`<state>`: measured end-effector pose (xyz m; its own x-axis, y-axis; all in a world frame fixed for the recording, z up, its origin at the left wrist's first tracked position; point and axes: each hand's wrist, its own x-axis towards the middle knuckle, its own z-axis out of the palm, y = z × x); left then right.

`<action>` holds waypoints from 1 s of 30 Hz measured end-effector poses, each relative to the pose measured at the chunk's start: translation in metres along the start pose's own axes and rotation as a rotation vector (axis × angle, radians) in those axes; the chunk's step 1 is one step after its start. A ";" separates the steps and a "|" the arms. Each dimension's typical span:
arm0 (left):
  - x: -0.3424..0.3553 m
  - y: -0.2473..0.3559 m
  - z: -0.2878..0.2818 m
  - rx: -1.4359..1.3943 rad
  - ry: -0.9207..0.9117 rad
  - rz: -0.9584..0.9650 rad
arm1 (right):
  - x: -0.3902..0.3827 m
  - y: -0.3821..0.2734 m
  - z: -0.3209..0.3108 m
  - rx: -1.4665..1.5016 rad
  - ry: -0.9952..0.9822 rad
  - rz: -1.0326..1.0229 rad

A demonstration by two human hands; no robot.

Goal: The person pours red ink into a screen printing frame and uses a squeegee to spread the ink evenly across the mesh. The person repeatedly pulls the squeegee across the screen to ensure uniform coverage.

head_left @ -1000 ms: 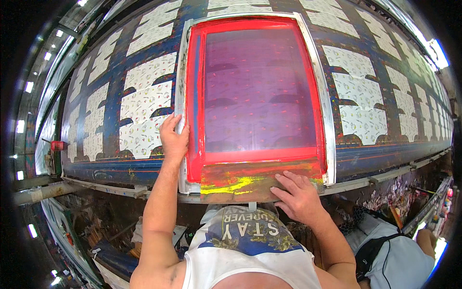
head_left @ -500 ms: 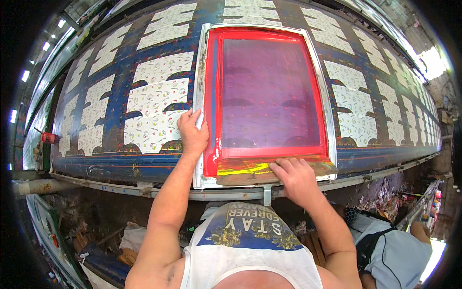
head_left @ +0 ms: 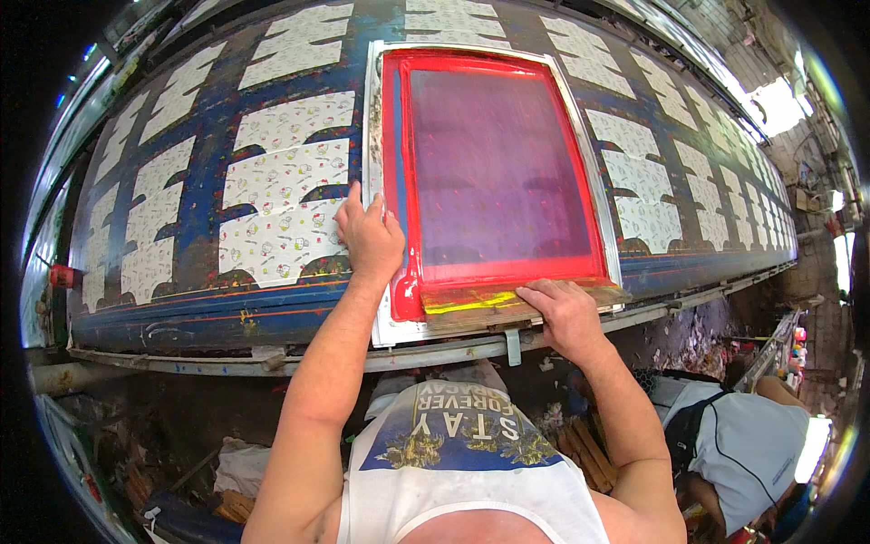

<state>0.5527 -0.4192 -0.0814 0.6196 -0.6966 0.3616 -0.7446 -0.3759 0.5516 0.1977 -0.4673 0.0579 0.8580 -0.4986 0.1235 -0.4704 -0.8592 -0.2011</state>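
Screen frame [head_left: 373, 136] lies on surface [head_left: 204, 319]. Board [head_left: 471, 311] across frame's near end. Left hand [head_left: 373, 238] at frame's left side; right hand [head_left: 564, 315] on board, right of its middle. Cut sheets [head_left: 285, 186] in rows left, right, far. Rail [head_left: 308, 364] along surface's near edge.

My left hand [head_left: 372, 239] holds the frame [head_left: 372, 136]; my right hand [head_left: 565, 315] grips the board [head_left: 471, 308] near the table's [head_left: 199, 319] near edge.

There are two hands [head_left: 373, 239] [head_left: 569, 319], one screen [head_left: 498, 163], one board [head_left: 471, 308].
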 end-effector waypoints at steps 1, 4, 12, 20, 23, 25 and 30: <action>0.000 0.000 0.001 -0.003 0.008 0.004 | 0.000 0.000 0.004 0.004 0.003 0.001; 0.003 -0.001 0.002 -0.022 -0.051 -0.017 | 0.012 0.009 0.015 -0.012 0.070 -0.018; 0.004 0.007 -0.001 0.108 -0.057 0.011 | 0.133 0.092 0.038 -0.129 0.167 -0.096; 0.005 0.013 0.003 0.235 -0.071 0.029 | 0.299 0.195 0.053 -0.181 0.180 -0.111; 0.005 0.014 0.003 0.248 -0.030 0.072 | 0.356 0.227 0.058 -0.194 0.180 -0.118; 0.006 0.016 0.003 0.254 -0.027 0.073 | 0.390 0.243 0.057 -0.213 0.153 -0.104; 0.008 0.018 0.000 0.232 -0.032 0.059 | 0.462 0.273 0.036 -0.174 -0.027 -0.023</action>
<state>0.5444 -0.4314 -0.0688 0.5677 -0.7393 0.3621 -0.8188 -0.4616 0.3412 0.4733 -0.9280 0.0249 0.8730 -0.4775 0.0998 -0.4773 -0.8783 -0.0268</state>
